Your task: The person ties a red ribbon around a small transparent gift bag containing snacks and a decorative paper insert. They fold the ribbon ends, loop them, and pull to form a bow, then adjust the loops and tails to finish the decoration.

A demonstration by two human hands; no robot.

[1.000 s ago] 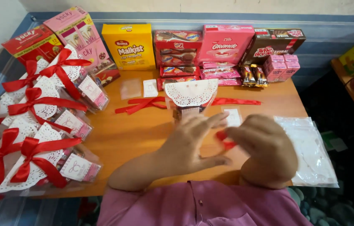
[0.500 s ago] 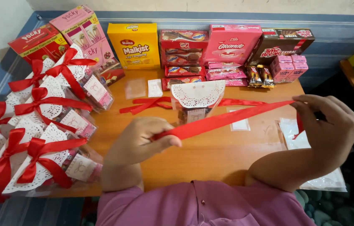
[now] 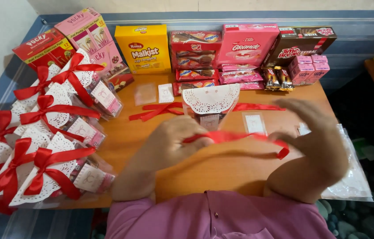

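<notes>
Looking down past a pink shirt front (image 3: 213, 217) at the near edge of a wooden bench (image 3: 222, 170). Left hand (image 3: 173, 144) closed on one end of a red ribbon (image 3: 235, 137), thumb and fingers pinching it above the bench top. Right hand (image 3: 317, 135) blurred, fingers spread, lower fingers pinching the ribbon's other end, whose tip (image 3: 283, 153) hangs just below. Ribbon stretched between both hands, slightly slack, just in front of an unfinished gift bag (image 3: 210, 106) capped with a white paper doily and standing upright mid-bench. Stack of clear plastic bags (image 3: 350, 177) lying at the right edge, beside the right hand. Finished gift bags (image 3: 50, 146), each with doily top and red bow, heaped along the left edge, some overhanging it. Behind the unfinished bag, further cut red ribbons (image 3: 156, 110) lying flat, with small white cards (image 3: 165, 93) and clear sleeves near them. Along the far edge, a row of snack boxes: red and pink boxes (image 3: 78, 37) at far left, a yellow box (image 3: 143, 48), opened trays of wrapped wafers (image 3: 196, 57), a pink box (image 3: 249, 44), a dark brown box (image 3: 302, 42), small pink cartons (image 3: 308, 68) at far right.
</notes>
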